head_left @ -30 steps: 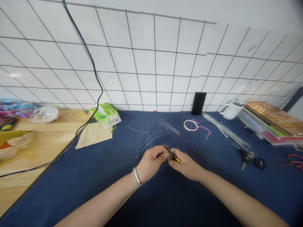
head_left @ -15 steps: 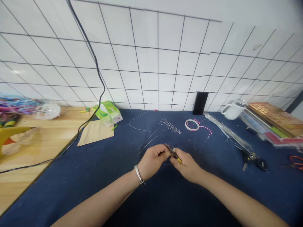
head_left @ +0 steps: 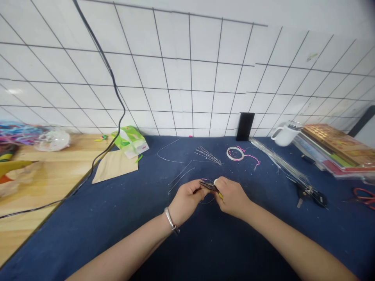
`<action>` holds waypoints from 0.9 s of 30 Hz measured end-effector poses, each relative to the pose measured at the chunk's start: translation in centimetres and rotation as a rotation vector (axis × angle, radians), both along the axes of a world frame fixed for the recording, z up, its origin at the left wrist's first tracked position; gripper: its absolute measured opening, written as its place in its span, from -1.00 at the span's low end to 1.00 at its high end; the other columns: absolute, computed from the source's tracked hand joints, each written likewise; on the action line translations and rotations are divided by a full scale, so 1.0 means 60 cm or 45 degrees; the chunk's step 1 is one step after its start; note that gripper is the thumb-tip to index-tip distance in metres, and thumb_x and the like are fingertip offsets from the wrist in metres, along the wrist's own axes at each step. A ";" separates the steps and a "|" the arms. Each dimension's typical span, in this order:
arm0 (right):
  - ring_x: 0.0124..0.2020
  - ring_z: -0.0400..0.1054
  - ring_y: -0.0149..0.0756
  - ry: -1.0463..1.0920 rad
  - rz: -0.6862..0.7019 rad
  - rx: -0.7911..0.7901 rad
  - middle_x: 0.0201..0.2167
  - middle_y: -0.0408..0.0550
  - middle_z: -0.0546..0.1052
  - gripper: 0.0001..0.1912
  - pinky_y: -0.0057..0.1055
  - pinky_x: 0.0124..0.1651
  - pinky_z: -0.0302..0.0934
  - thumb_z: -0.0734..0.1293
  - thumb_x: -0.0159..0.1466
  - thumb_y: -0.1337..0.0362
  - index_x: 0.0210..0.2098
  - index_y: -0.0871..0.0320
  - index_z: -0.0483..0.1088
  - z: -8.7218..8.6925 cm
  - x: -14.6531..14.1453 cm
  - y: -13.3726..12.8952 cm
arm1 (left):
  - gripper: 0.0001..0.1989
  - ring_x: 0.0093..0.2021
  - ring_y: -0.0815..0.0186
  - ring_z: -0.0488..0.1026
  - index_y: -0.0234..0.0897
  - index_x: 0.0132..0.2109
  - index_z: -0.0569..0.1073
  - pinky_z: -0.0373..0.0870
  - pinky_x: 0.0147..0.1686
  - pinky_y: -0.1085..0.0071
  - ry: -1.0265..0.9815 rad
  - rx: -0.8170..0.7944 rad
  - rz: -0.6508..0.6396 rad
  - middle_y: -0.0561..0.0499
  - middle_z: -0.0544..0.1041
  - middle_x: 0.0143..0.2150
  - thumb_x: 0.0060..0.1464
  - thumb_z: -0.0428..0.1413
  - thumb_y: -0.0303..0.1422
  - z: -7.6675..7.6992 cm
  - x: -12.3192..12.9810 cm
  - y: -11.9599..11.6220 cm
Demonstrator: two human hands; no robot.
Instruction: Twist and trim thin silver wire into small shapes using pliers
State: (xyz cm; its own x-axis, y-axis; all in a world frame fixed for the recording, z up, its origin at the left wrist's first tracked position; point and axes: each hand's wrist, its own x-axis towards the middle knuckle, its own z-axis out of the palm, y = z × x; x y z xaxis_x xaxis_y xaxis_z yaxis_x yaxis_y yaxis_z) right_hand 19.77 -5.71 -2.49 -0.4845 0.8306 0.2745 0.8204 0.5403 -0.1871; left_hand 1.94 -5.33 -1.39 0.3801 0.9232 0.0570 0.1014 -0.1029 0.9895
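My right hand (head_left: 234,198) is closed around the yellow-handled pliers (head_left: 208,186), whose dark jaws point left toward my other hand. The thumb and fingers of my left hand (head_left: 187,200) are pinched together at the jaws, on a thin wire (head_left: 208,202) that curves below both hands. Small pink beads (head_left: 205,179) show just beyond the left fingertips. Where the jaws meet the wire is too small to make out. Past my hands lie a bundle of short wires (head_left: 208,156) and several loose bent wires (head_left: 181,178).
A white ring with pink cord (head_left: 235,153) lies behind my right hand. Long wires (head_left: 278,156), keys (head_left: 307,192), red-handled scissors (head_left: 363,195), a white mug (head_left: 285,134) and stacked books (head_left: 336,150) stand rightward. Leftward are a tissue pack (head_left: 131,140), tan paper (head_left: 115,167) and black cable (head_left: 118,89).
The pliers have turned flatter, their jaws now pointing more to the left, and my right hand has rolled over them. The whole view has shifted slightly.
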 end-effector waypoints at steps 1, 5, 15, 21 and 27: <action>-0.41 0.18 -0.33 -0.019 -0.005 0.023 -0.42 -0.06 0.31 -0.94 -0.44 -0.37 0.04 0.14 0.19 0.33 -0.35 0.18 0.20 0.000 0.001 0.000 | -0.87 -0.46 0.43 0.22 -0.32 -0.35 0.43 0.20 -0.43 0.50 -0.008 0.006 -0.010 0.08 0.33 -0.47 0.04 0.01 -0.37 0.001 0.000 -0.001; -0.40 0.17 -0.31 -0.093 -0.032 0.138 -0.44 -0.04 0.30 -0.93 -0.42 -0.37 0.03 0.15 0.18 0.34 -0.38 0.18 0.23 0.000 0.003 0.000 | -0.88 -0.47 0.43 0.21 -0.33 -0.36 0.42 0.19 -0.44 0.51 -0.050 -0.017 -0.002 0.08 0.32 -0.48 0.04 0.02 -0.39 0.000 0.003 -0.005; -0.56 0.05 -0.48 0.633 0.094 -0.689 -0.58 -0.25 0.16 -0.82 -0.51 -0.48 -0.03 0.16 0.23 0.22 -0.47 0.14 0.09 0.017 -0.010 -0.013 | -0.80 -0.43 0.40 0.25 -0.32 -0.45 0.39 0.22 -0.39 0.48 0.155 0.324 -0.027 0.06 0.34 -0.48 0.10 -0.03 -0.39 0.004 -0.008 0.005; -0.61 0.03 -0.50 0.759 0.151 -0.916 -0.61 -0.28 0.13 -0.82 -0.53 -0.53 -0.02 0.13 0.25 0.18 -0.42 0.13 0.10 0.016 -0.011 -0.012 | -0.82 -0.42 0.40 0.25 -0.32 -0.43 0.38 0.21 -0.37 0.47 0.130 0.305 -0.009 0.05 0.34 -0.46 0.09 -0.04 -0.40 0.001 -0.006 0.004; -0.40 0.14 -0.30 -0.011 -0.084 0.078 -0.44 -0.03 0.29 -0.91 -0.40 -0.38 0.01 0.12 0.18 0.37 -0.40 0.19 0.24 0.010 -0.002 -0.004 | -0.89 -0.53 0.46 0.12 -0.33 -0.41 0.35 0.12 -0.50 0.53 -0.050 -0.089 0.065 0.13 0.22 -0.55 0.05 0.00 -0.42 -0.005 0.009 -0.010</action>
